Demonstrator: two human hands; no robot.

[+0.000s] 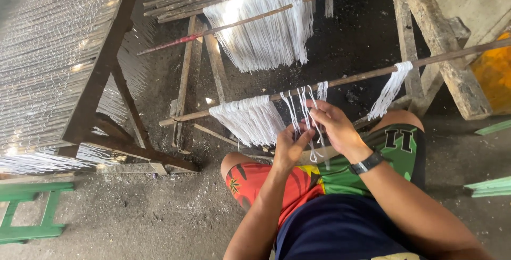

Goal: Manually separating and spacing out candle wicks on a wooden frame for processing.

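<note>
We sit low over a dark, dusty grey floor. Our knees stick out in bright shorts of red, yellow and green.

A long thin brown stick runs across in front of us, from low on the left to high on the right. Thin white noodle strands hang over it. Our left hand is just below the stick, and its fingers are closed on some of the strands. Our right hand is right beside it, with its fingers pinched on strands too. There is a black watch on that wrist.

A thick white bunch of noodles hangs on the same stick, just left of our hands. A small white bunch hangs further right.

Behind, a second stick with a red end holds a big white curtain of noodles. On the left stands a dark wooden rack full of pale drying noodles. A green wooden frame lies on the floor in the left corner. Rough wooden beams lean on the right.
</note>
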